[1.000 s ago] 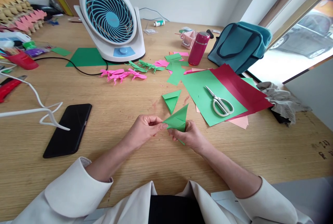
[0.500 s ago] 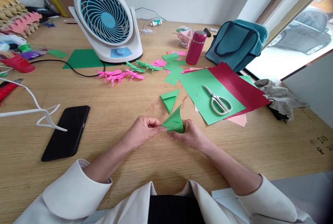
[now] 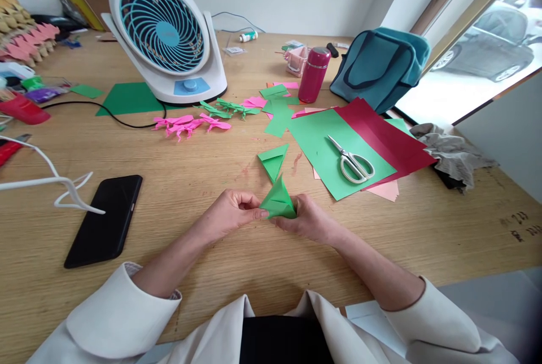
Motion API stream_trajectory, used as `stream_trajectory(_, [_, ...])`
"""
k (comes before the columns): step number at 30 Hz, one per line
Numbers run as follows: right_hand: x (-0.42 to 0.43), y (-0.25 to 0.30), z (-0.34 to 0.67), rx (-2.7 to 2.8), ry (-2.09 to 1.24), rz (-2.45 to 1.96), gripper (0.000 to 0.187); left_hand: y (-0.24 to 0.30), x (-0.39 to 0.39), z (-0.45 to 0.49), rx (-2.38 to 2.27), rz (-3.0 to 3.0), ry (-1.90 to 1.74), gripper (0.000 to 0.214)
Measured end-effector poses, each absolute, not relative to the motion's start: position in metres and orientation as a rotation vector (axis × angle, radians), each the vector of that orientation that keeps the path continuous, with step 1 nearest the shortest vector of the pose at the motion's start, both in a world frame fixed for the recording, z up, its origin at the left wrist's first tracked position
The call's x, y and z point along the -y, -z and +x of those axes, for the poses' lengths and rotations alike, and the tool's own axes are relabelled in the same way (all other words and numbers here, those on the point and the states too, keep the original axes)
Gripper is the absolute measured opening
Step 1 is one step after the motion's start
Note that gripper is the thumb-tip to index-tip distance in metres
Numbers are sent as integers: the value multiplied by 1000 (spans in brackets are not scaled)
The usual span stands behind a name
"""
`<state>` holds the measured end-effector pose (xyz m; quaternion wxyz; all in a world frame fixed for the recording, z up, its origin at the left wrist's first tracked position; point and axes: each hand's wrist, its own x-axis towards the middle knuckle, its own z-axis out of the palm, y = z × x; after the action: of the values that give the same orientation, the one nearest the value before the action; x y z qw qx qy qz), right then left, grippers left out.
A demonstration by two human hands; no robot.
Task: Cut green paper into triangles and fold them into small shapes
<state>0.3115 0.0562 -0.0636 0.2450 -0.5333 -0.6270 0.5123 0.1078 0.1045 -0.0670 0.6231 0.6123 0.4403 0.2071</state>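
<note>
Between my two hands is a small folded piece of green paper [image 3: 278, 200], roughly triangular with its tip pointing away from me. My left hand [image 3: 231, 211] pinches its left corner between thumb and fingers. At the right corner, my right hand [image 3: 308, 220] grips the paper, its thumb along the lower edge. Just beyond lies a second green folded triangle [image 3: 273, 161], flat on the table with a folded band along its top. Some of my fingers are hidden behind the paper.
White-handled scissors [image 3: 355, 166] lie on green and red sheets [image 3: 313, 132] at right. Pink folded figures [image 3: 190, 124] and green ones sit before a fan [image 3: 169, 36]. A black phone [image 3: 105, 220] with a white cable is at left. A magenta flask [image 3: 314, 75] and teal bag [image 3: 381, 70] stand behind.
The green paper's upper tip has swung left and come down a little, and the paper looks flatter. Both hands keep their hold. The whole view has shifted slightly.
</note>
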Motion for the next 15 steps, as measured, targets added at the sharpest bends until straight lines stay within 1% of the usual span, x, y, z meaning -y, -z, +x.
stream_trajectory(4, [-55, 64, 312, 1724, -1411, -1458, 30, 66, -105, 107, -1019, 1401, -445, 33])
stream_trajectory(8, [-59, 65, 314, 1654, -1461, -1469, 27, 67, -103, 109, -1084, 1368, -491, 38])
stream_trajectory(15, [-66, 72, 315, 1449, -1546, -1353, 34, 69, -95, 116, -1142, 1303, -614, 38])
